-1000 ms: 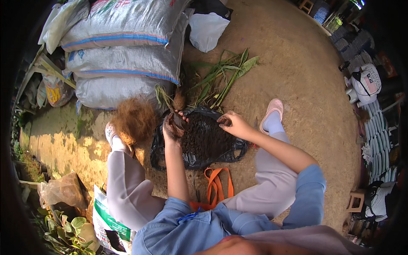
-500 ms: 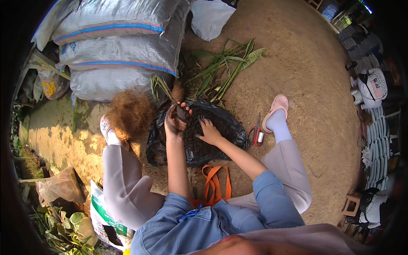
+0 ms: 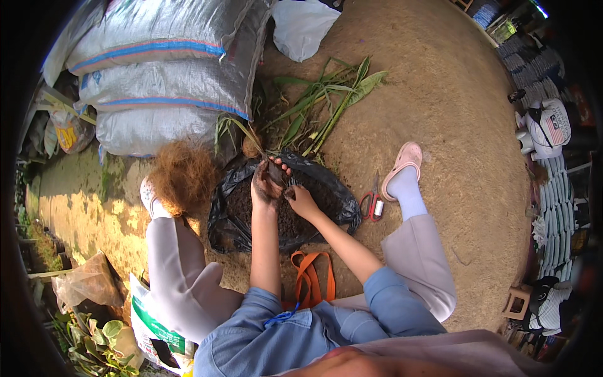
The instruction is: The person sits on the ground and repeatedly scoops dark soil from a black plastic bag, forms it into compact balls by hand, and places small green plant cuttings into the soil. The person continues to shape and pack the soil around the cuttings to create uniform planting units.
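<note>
My left hand (image 3: 267, 186), soil-stained and palm up, is closed around the dark, soil-covered base of a young plant (image 3: 254, 136). The plant's narrow leaves lean away to the far left. Close beside it, my right hand (image 3: 303, 202) has its fingers curled in on dark soil, just right of the plant's base. Both hands are above a heap of dark, crumbly soil (image 3: 286, 224) in an opened black plastic bag (image 3: 220, 221) on the ground between my legs.
A brown ball of coconut fibre (image 3: 182, 177) lies left of the bag; red-handled scissors (image 3: 373, 202) lie right. Beyond are cut green leaves (image 3: 333, 103) and stacked silver sacks (image 3: 163, 88). An orange strap (image 3: 303, 271) lies near me.
My right hand has lifted from spread fingers on the soil to a curled grip beside the plant's base. My left hand still holds the plant, which leans further left.
</note>
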Demonstrator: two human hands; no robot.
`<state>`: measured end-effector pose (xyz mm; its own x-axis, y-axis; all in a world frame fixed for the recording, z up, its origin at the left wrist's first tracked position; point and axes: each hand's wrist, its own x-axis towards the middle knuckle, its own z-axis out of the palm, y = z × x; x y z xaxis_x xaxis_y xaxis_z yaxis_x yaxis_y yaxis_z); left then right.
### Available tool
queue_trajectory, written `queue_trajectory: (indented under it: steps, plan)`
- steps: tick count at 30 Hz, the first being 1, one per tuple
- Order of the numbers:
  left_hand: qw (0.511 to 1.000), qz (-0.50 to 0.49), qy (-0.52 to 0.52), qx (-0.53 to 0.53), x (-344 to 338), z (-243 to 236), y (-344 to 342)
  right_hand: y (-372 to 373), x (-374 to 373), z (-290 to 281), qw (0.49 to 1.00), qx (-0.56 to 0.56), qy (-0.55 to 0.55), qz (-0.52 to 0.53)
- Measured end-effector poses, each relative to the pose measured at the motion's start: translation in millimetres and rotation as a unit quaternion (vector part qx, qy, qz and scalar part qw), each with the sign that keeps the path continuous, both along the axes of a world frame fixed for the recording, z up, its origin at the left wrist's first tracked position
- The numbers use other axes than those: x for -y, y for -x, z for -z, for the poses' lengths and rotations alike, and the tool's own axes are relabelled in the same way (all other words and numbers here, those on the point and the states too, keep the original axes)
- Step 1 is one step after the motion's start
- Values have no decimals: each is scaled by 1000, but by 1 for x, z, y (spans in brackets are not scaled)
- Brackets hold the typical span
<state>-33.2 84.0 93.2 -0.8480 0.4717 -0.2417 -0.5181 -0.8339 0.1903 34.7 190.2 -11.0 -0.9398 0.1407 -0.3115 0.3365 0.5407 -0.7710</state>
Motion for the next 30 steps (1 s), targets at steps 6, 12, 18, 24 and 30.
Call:
queue_trajectory:
  steps: [6,12,18,24,30]
  plan:
    - [1000,6,-2,-3,8,5,-3,-1,-32,-10,706,5,665,244]
    - [999,12,-9,-28,21,-3,-9,-15,-17,-26,531,-76,767,352]
    - [999,10,-20,-24,35,-14,-18,-30,6,-41,542,-104,748,369]
    - [999,3,-38,-25,50,-24,-32,-47,16,-62,553,-165,757,307]
    - [998,4,-65,-21,56,-34,-44,-61,23,-101,566,-192,721,352]
